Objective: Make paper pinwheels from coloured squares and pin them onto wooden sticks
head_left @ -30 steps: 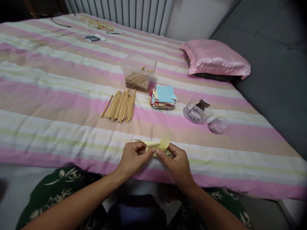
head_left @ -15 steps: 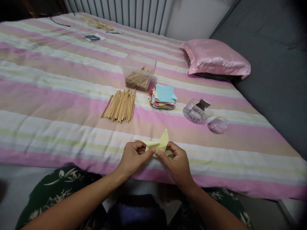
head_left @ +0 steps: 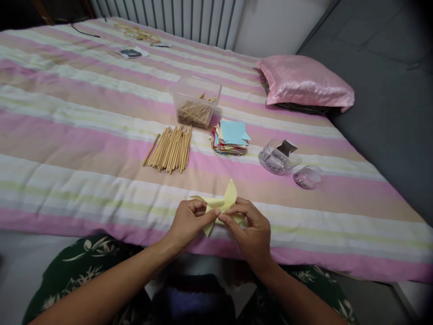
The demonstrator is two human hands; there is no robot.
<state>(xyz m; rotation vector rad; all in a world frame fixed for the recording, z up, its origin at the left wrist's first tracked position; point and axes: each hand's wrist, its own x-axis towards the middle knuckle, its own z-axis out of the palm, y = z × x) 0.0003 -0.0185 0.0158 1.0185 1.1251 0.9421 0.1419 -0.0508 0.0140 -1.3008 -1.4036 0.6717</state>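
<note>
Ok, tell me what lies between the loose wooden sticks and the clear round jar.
In the head view, a stack of coloured paper squares lies between the wooden sticks and the jar.

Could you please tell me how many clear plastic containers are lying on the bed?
3: a rectangular tub of sticks behind the loose sticks, a round jar right of the paper stack, and a small round piece beside that.

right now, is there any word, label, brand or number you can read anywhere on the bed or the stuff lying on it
No text can be read anywhere.
Small dark packet on white paper at the far end of the striped bed cover: any print too small and blurred.
Grey card tab on the clear round plastic tub: no readable marks.
Folded pale yellow paper between left hand and right hand: blank.
</note>
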